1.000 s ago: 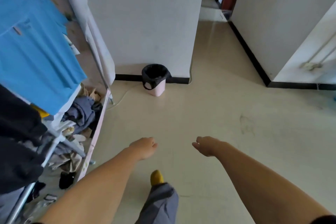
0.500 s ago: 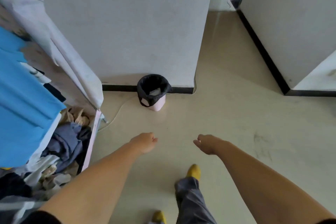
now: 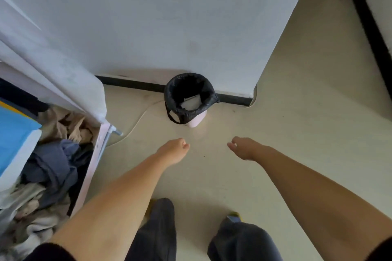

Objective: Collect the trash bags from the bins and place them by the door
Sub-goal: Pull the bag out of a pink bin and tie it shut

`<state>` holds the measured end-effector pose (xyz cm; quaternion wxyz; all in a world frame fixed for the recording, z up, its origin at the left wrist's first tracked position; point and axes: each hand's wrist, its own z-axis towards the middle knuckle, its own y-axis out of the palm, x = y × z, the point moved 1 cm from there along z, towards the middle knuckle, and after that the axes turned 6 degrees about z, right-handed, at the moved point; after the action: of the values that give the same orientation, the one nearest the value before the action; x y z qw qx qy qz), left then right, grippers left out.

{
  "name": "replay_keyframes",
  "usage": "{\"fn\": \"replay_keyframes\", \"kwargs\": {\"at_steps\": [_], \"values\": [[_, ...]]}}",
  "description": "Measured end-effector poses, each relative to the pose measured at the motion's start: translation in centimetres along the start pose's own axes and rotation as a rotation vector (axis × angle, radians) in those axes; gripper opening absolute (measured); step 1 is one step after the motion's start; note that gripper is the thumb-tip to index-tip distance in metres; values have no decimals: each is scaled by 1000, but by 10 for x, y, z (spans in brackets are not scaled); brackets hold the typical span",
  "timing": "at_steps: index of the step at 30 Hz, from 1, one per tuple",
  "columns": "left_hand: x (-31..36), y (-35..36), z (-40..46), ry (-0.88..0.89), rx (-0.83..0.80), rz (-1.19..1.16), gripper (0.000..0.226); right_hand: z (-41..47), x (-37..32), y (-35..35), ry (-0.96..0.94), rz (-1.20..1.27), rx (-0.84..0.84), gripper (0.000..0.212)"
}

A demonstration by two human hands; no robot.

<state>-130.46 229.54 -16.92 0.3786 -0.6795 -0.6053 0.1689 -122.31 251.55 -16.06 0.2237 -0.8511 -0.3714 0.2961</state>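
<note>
Fingers (image 3: 184, 146) loosely curled on both hands, holding nothing. Black trash bag (image 3: 189, 97) lines pink bin (image 3: 196, 119) against wall, ahead. Risk: light bin tips if bag snags on rim.

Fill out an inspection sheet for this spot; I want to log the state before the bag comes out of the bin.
Surface: beige floor, bare around the bin, faint scuffs.
Job's things: pink bin against the wall base, lined with a black trash bag folded over its rim; white trash inside; bag not yet lifted.
Clutter: clothes pile in the rack to the left.
Grippers: left hand and right hand hang short of the bin, loosely curled, holding nothing.
Cables: pale cord runs on the floor from the bin side toward the rack.
Surroundings: white wall with black baseboard; corridor to the right.
</note>
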Motion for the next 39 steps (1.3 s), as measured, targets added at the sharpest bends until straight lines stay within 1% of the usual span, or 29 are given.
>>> {"fn": "replay_keyframes", "kwargs": {"at_steps": [2, 8, 11, 13, 15, 16, 19, 22, 25, 30, 34, 37, 39], "values": [[-11, 11, 61, -9, 33, -65, 37, 61, -3, 11, -11, 72, 33, 49], [-51, 44, 247, -73, 192, -473, 39, 248, -21, 56, -31, 421, 173, 43], [-69, 57, 321, -101, 320, -699, 51, 330, -29, 72, -59, 536, 234, 45], [-78, 60, 364, -136, 383, -822, 55, 370, -32, 77, -54, 625, 305, 46], [-89, 67, 395, -165, 333, -984, 57, 398, -34, 82, -43, 747, 384, 47], [-93, 70, 405, -146, 289, -1064, 56, 409, -34, 84, -44, 847, 400, 47], [-93, 74, 416, -55, 208, -1283, 50, 420, -32, 84, -65, 1207, 354, 38], [-87, 75, 406, -36, 174, -1426, 43, 412, -33, 84, -57, 1436, 297, 23], [-88, 76, 397, -23, 136, -1454, 43, 402, -29, 89, -41, 1466, 212, 20], [-99, 93, 386, -5, 88, -1385, 44, 389, -4, 107, -23, 1401, 138, 22], [-111, 109, 371, -17, 59, -1334, 44, 371, 13, 126, -13, 1355, 35, 24], [-124, 114, 362, -15, 81, -1309, 38, 361, 19, 137, -4, 1300, -49, 35], [-132, 114, 357, -23, 96, -1282, 29, 358, 23, 138, -4, 1306, -33, 44]]}}
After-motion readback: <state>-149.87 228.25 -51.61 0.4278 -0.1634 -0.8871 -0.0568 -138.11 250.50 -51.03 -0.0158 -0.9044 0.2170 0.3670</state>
